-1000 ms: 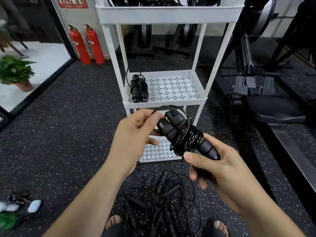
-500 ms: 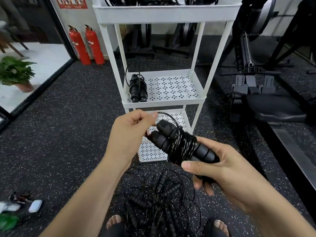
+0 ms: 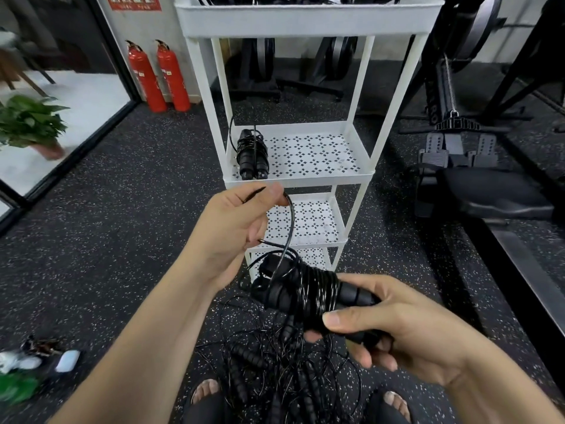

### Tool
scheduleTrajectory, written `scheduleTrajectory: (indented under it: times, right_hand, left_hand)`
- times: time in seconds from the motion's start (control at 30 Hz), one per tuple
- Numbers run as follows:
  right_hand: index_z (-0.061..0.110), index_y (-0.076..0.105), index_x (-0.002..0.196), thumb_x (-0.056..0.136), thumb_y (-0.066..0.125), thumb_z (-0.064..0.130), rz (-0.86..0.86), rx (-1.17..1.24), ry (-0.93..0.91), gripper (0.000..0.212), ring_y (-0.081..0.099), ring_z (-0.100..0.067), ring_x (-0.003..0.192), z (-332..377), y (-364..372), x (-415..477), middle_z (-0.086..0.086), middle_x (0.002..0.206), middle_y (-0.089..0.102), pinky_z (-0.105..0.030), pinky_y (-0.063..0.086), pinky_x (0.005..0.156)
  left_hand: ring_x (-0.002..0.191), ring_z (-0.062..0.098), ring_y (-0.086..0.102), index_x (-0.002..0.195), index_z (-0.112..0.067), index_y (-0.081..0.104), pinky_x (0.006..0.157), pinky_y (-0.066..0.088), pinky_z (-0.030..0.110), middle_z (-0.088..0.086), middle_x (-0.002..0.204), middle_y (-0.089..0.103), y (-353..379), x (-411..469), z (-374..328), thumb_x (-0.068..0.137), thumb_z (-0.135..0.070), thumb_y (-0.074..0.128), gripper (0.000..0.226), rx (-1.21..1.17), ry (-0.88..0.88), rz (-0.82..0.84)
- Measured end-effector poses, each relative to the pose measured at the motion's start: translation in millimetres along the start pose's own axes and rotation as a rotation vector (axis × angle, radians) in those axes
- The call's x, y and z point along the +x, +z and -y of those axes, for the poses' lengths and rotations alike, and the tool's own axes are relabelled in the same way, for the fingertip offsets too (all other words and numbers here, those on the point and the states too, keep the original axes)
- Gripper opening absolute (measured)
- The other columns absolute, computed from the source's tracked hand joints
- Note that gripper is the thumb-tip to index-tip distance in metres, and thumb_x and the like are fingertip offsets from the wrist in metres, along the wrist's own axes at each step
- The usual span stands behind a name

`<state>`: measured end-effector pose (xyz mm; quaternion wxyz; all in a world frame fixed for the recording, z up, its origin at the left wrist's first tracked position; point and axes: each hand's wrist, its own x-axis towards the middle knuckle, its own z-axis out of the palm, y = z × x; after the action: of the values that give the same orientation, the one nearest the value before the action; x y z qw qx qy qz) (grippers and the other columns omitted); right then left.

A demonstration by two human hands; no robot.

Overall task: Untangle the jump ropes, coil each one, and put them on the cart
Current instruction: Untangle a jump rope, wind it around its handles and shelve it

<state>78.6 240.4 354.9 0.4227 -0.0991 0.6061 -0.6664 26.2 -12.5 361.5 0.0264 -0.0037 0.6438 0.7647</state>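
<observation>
One wound jump rope [image 3: 308, 289]: right hand [image 3: 406, 332] grips it, left hand [image 3: 235, 231] pinches its loose cord [image 3: 291, 221]; red sign [image 3: 134, 1] illegible.

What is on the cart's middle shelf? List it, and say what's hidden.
One coiled jump rope lies at the left of the middle shelf, cord wound round its two handles. The shelf's front lip covers the handles' lower ends.

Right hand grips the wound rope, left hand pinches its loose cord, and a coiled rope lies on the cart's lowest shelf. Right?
Not the lowest: the head view shows the coiled rope on the cart shelf just under the top tray. The right hand does grip the wound rope; the left hand pinches its cord.
</observation>
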Motion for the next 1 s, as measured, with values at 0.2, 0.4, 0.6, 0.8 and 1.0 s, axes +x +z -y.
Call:
scheduleTrajectory:
  times: [0.2, 0.4, 0.6, 0.8, 1.0]
  right_hand:
    - [0.006, 0.062, 0.14, 0.095, 0.073, 0.003, 0.204, 0.085, -0.16, 0.046, 0.062, -0.013, 0.056, 2.1, 4.5, -4.2, -0.041, 0.123, 0.064, -0.017, 0.043, 0.043]
    - [0.022, 0.064, 0.141, 0.088, 0.075, 0.009, -0.086, 0.216, -0.325, 0.056, 0.061, -0.017, 0.06, 0.4, 15.4, 3.4, -0.03, 0.128, 0.069, -0.022, 0.045, 0.048]
    - [0.024, 0.062, 0.144, 0.088, 0.076, 0.014, -0.134, 0.193, -0.254, 0.059, 0.06, -0.016, 0.054, 3.6, 14.4, -0.5, -0.03, 0.126, 0.071, -0.02, 0.043, 0.042]
    - [0.071, 0.039, 0.148, 0.086, 0.079, 0.014, -0.201, 0.172, -0.232, 0.093, 0.07, -0.025, 0.065, 6.2, 20.2, -2.5, -0.024, 0.128, 0.074, -0.026, 0.05, 0.048]
    - [0.043, 0.068, 0.134, 0.081, 0.082, 0.008, -0.257, 0.204, -0.205, 0.065, 0.079, -0.043, 0.087, 7.5, 23.3, 2.7, -0.021, 0.12, 0.077, -0.033, 0.062, 0.06]
  left_hand:
    - [0.044, 0.013, 0.028, 0.08, -0.028, 0.08, 0.045, 0.023, 0.024, -0.005, 0.048, 0.039, -10.8, 16.0, 13.6, 0.091, -0.051, 0.079, 0.026, 0.213, -0.001, -0.16]
    - [0.084, 0.021, 0.062, 0.097, -0.013, 0.073, 0.078, 0.049, 0.041, 0.003, 0.089, 0.076, 14.2, 0.5, 26.0, 0.101, -0.012, 0.063, 0.01, 0.26, 0.099, -0.194]
    - [0.122, -0.002, 0.062, 0.131, -0.051, 0.061, 0.115, 0.049, 0.034, -0.008, 0.133, 0.066, 17.8, -1.9, 34.0, 0.097, 0.008, 0.062, 0.067, 0.487, 0.031, -0.001]
    - [0.133, 0.013, 0.063, 0.146, -0.022, 0.058, 0.117, 0.047, 0.047, 0.0, 0.14, 0.068, 33.2, -10.2, 41.6, 0.101, -0.015, 0.064, 0.046, 0.292, 0.185, 0.087]
    - [0.1, 0.024, 0.074, 0.126, -0.025, 0.075, 0.075, 0.058, 0.038, 0.004, 0.114, 0.079, 32.1, -12.5, 55.2, 0.096, -0.034, 0.066, 0.033, 0.195, 0.006, 0.166]
